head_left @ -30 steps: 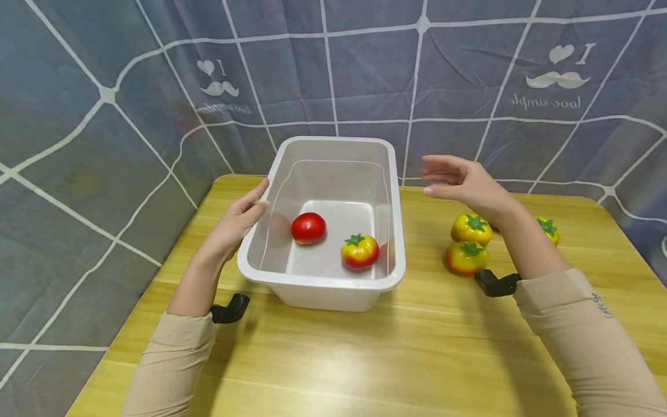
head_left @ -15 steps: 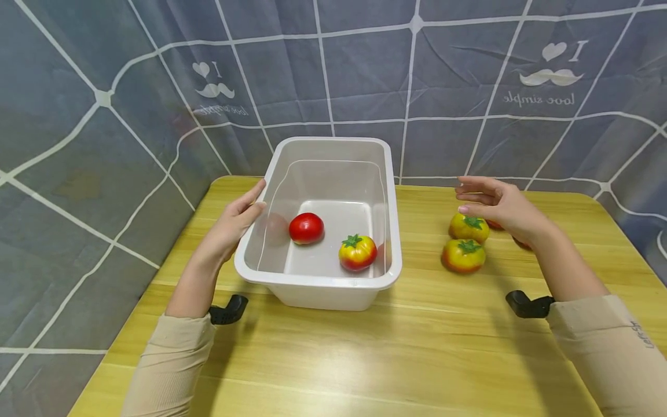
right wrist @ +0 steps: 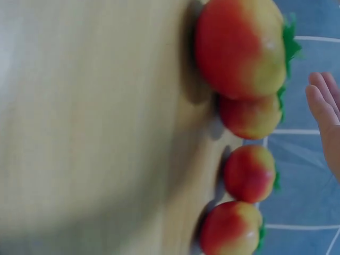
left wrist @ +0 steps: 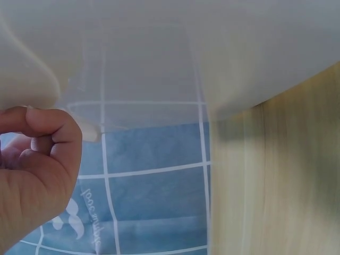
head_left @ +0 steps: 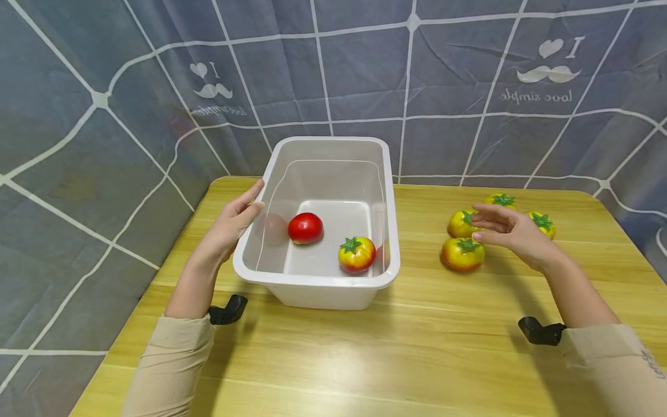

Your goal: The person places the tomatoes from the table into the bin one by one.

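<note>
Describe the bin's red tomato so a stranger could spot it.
Find the pale bin held by the left hand. Inside, the red tomato lies left of a yellow-and-red tomato. Unlike that neighbour, it shows no green top.

Ribbed beige left sleeve [head_left: 169, 365] toward seven o'clock, a black angular camera [head_left: 229, 310] at its end; beige right sleeve [head_left: 609, 359] toward four o'clock, with dark lettering [head_left: 652, 364] and a matching black camera [head_left: 542, 332].
</note>
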The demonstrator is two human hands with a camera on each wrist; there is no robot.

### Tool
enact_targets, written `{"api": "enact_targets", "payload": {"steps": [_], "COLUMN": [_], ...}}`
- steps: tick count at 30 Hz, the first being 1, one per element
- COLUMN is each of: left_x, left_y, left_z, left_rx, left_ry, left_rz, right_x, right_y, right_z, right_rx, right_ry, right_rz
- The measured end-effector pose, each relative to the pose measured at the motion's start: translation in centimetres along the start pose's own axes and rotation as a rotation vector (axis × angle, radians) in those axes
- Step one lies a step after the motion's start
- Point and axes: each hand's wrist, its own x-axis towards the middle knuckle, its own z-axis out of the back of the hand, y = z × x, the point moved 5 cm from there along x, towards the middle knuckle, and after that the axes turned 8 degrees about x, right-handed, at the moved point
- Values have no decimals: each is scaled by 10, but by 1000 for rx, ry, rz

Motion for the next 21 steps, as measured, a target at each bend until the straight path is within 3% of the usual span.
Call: {"api": "enact_targets", "payload": {"steps": [21], "left_x": [-1], "left_y": [1], "left_z": [0], "left_rx": [-3], "left_ry": [8], "left_rz": [-19], "right_x": [-21], "right_y": [-38], "right_z": [5], "right_rx": [72], "right_ry": [-65], "right_rz": [12]}}
